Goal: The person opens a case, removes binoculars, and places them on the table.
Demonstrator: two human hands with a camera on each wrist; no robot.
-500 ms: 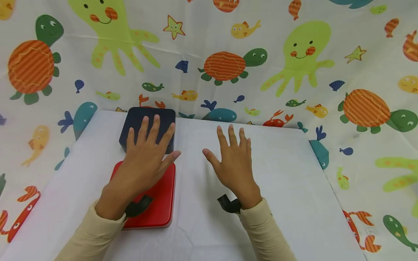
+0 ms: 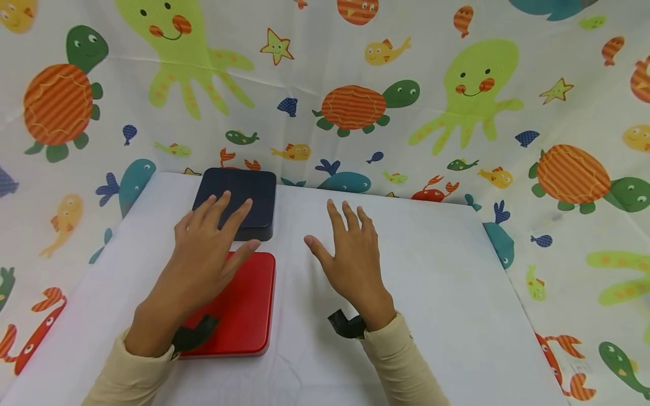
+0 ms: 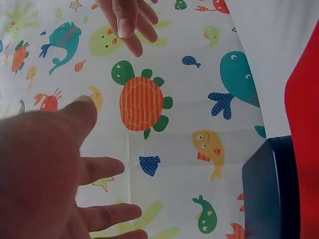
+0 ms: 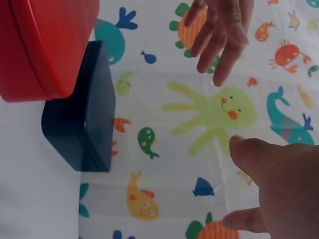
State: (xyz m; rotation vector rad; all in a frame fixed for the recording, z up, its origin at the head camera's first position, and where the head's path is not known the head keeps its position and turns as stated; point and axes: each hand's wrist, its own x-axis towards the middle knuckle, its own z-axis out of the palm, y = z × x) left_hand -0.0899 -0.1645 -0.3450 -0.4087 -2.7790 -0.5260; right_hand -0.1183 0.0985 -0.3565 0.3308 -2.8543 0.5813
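Note:
My left hand (image 2: 200, 259) hovers over the left part of the red tin (image 2: 249, 304), fingers spread and holding nothing. Its fingertips overlap the near part of the dark blue tin (image 2: 238, 197) in the head view. My right hand (image 2: 352, 259) hangs above the white table to the right of both tins, fingers extended and apart, with nothing in it. Both tins have rounded corners and closed lids. The red one lies nearer to me, the dark blue one just behind it. In the right wrist view the red tin (image 4: 55, 50) and the blue tin (image 4: 82, 114) show their sides.
A white cloth covers the table (image 2: 431, 316). Behind and at both sides hangs a curtain (image 2: 304, 67) printed with turtles, octopuses, fish and crabs. Each wrist wears a black strap (image 2: 347, 324) beside a beige sleeve (image 2: 406, 361).
My left hand has moved left and a little toward me, uncovering more of the blue tin. The right hand has shifted slightly left. Neither tin has moved on the table.

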